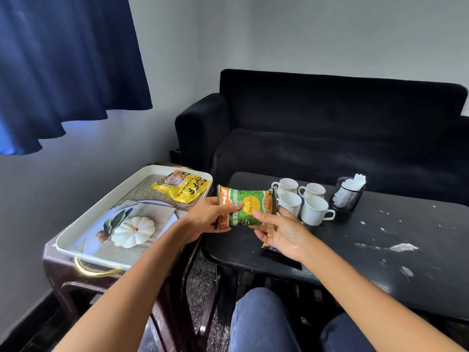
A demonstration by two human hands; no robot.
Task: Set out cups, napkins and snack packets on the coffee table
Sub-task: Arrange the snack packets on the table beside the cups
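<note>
A green and orange snack packet (256,201) is held in the air over the left edge of the black coffee table (380,237). My left hand (205,219) grips its left end, thumb on top. My right hand (281,232) holds its lower right side, thumb on the front. Several white cups (313,209) stand in a cluster on the table behind the packet. A black mesh holder with white napkins (349,193) stands to their right. Another packet (270,246), mostly hidden, lies on the table under my right hand. A yellow snack packet (181,188) lies on the tray.
A white tray (83,235) with a pumpkin print and gold handle sits on a brown side table (76,280) at the left. A black sofa (330,128) stands behind the coffee table. The table top has white scuffs on its right. My knees are at the bottom.
</note>
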